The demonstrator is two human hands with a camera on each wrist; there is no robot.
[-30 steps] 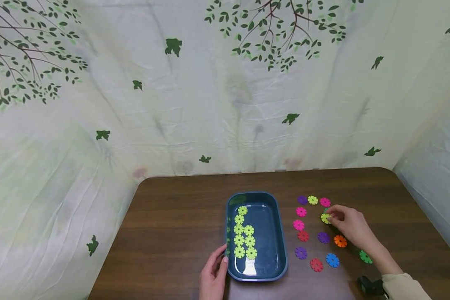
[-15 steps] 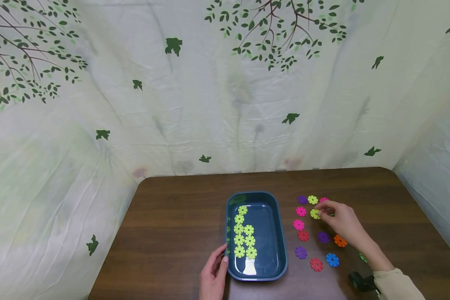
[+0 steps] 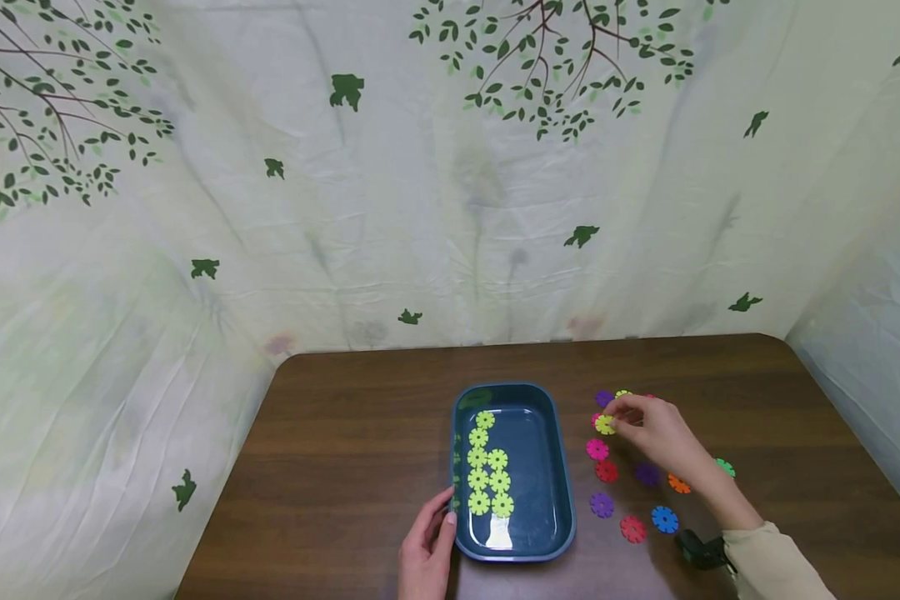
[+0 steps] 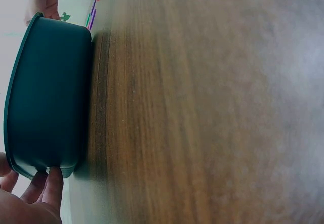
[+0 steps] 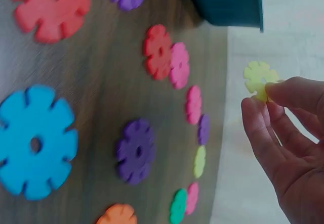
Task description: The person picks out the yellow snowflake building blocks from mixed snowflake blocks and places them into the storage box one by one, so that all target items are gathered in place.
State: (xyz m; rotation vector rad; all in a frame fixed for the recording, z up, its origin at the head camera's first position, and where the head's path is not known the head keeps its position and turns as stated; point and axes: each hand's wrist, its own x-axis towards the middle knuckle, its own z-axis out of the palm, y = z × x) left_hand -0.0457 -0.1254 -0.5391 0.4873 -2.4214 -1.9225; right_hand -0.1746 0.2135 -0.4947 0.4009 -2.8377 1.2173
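Observation:
Between my right hand's [image 3: 663, 437] thumb and fingertips I pinch a yellow flower-shaped notched disc [image 5: 254, 73]. In the right wrist view it is raised off the table, and in the head view it overlaps a pink disc. My left hand [image 3: 426, 546] holds the near left side of a dark blue tray [image 3: 543, 483], its fingers against the outer wall [image 4: 48, 97]. Several similar yellow discs [image 3: 499, 482] lie inside, in two columns along the tray's left half. The tray's right half shows bare bottom.
Right of the tray, loose discs lie scattered on the brown wooden table [image 3: 352, 467]: blue [image 3: 665, 520], red [image 3: 633, 529], purple [image 3: 602, 505], orange [image 3: 678, 484], green [image 3: 726, 467] and pink [image 3: 597, 450]. A pale curtain with leaf prints [image 3: 450, 208] hangs behind.
My right hand has moved left toward the tray with the yellow disc, passing over the far discs. The left hand and tray have stayed in place.

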